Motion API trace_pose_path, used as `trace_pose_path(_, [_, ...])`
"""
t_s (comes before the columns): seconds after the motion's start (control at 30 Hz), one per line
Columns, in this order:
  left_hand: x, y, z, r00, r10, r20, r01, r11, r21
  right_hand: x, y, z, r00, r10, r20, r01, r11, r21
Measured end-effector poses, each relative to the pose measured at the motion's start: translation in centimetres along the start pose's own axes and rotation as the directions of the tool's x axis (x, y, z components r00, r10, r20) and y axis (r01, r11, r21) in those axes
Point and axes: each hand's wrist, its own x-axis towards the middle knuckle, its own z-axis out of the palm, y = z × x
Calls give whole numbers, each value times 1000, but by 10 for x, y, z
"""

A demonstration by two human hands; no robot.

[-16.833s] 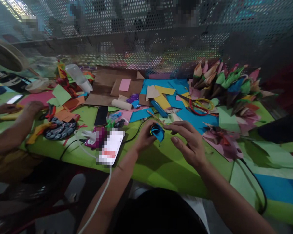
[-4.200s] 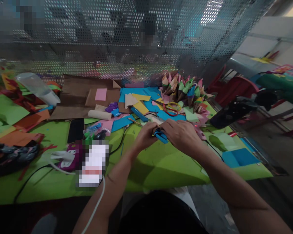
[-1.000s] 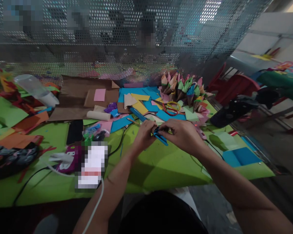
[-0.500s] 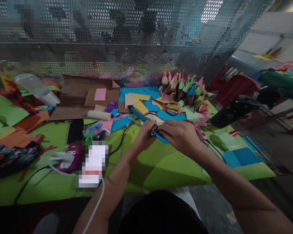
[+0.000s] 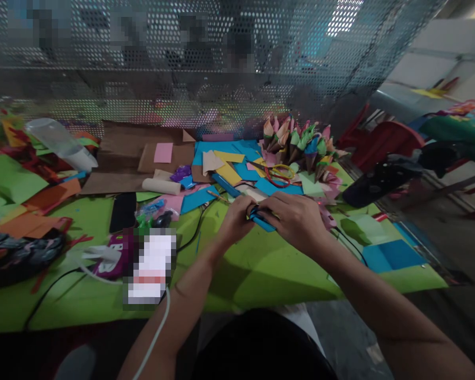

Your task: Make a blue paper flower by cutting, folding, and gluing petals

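Note:
A small piece of folded blue paper is held between both hands above the green table cover. My left hand is closed on its left end, with a dark bit showing by the fingertips. From the right, my right hand pinches the same piece, fingers bent over its top. Just behind the hands lie a blue stick-like object, yellow paper strips and scissors with red and yellow handles.
Paper cones stand at the back right, near a dark bottle. A purple power strip, a lit phone and a dark phone lie left. A perforated metal screen rises behind.
My right hand's fingers have shifted slightly on the blue paper. Both hands stay in nearly the same place.

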Motion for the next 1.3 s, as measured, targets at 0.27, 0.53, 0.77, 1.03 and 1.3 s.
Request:
trace_pose_path(0.27, [-1,2,-2,998,16,-54,-16,1000,6,-1,5,-6,981,182,-72,-166,967,195])
trace_pose_path(0.53, [-2,3,-3,995,66,-69,-60,995,83,-4,8,-2,975,223,18,-223,960,168])
trace_pose_path(0.77, [-2,1,-2,991,105,-84,-97,991,96,-5,4,5,968,251,-2,-251,967,54])
trace_pose_path(1.03, [-2,1,-1,992,85,-88,-78,994,81,-6,1,8,981,195,-3,-195,981,-8])
trace_pose_path(1.3, [-2,2,-2,989,124,-84,-116,989,92,-5,3,8,977,215,0,-215,976,32])
